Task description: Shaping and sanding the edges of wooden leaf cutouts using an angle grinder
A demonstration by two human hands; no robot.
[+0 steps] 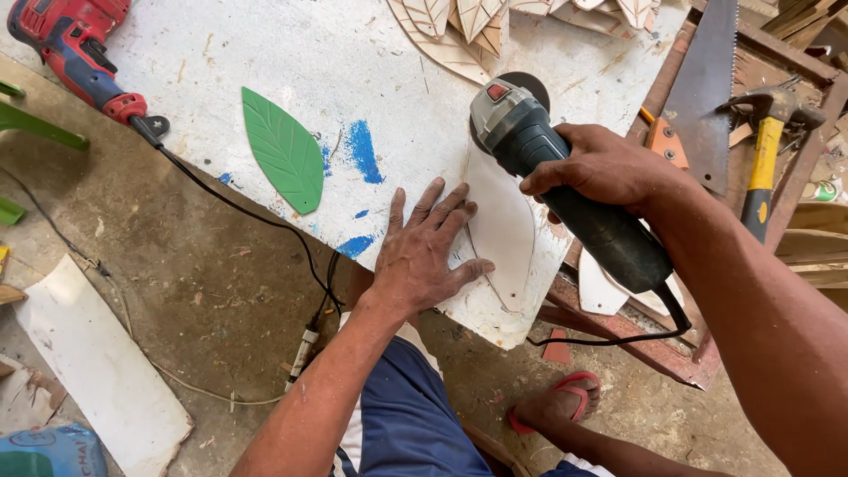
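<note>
My left hand (427, 252) lies flat, fingers spread, on a white leaf-shaped wooden cutout (502, 225) that rests on the white worktop (353, 71). My right hand (605, 168) grips a dark angle grinder (565, 181) by its body. The grinder's disc (521, 88) sits at the far tip of the cutout. Its black cable (609, 336) loops down under the board's near corner. A green painted leaf cutout (284, 148) lies on the worktop to the left.
A red power drill (75, 49) rests at the far left with its cord (247, 212) trailing down. Several carved wooden leaves (468, 26) are piled at the back. A handsaw (707, 88) and a yellow-handled hammer (764, 150) lie right. My foot in a red sandal (561, 402) is below.
</note>
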